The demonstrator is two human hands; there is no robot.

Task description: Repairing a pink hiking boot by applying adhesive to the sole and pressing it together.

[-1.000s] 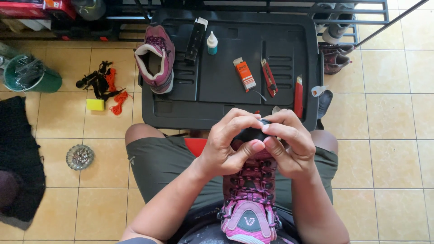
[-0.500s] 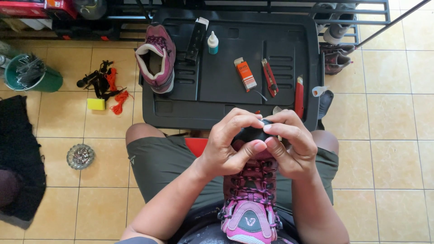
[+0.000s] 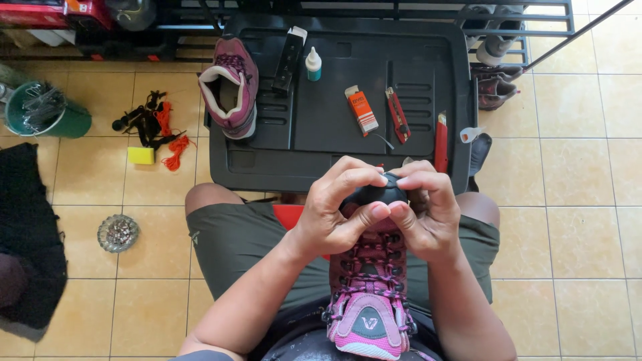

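Note:
A pink and maroon laced shoe (image 3: 370,294) rests on my lap, toe pointing away from me. Both hands wrap around its black toe cap (image 3: 376,194). My left hand (image 3: 341,207) grips the toe from the left, with the thumb pressed across its near side. From the right, my right hand (image 3: 422,207) closes on the same toe, fingertips meeting the left thumb. The matching shoe (image 3: 231,87) lies on the left of a black plastic tray (image 3: 334,144) in front of my knees.
On the tray lie a small glue bottle (image 3: 313,64), a black box (image 3: 289,57), an orange tube box (image 3: 362,109) and red cutters (image 3: 398,124) (image 3: 441,142). Left on the tiled floor are a green bucket (image 3: 50,115), orange cord (image 3: 172,137), a yellow sponge (image 3: 141,155), a glass dish (image 3: 118,232) and black cloth (image 3: 30,227). More shoes (image 3: 496,90) sit at the right.
Both hands have stayed on the toe of the shoe. The fingers have shifted only slightly, pressing closer together over the toe cap.

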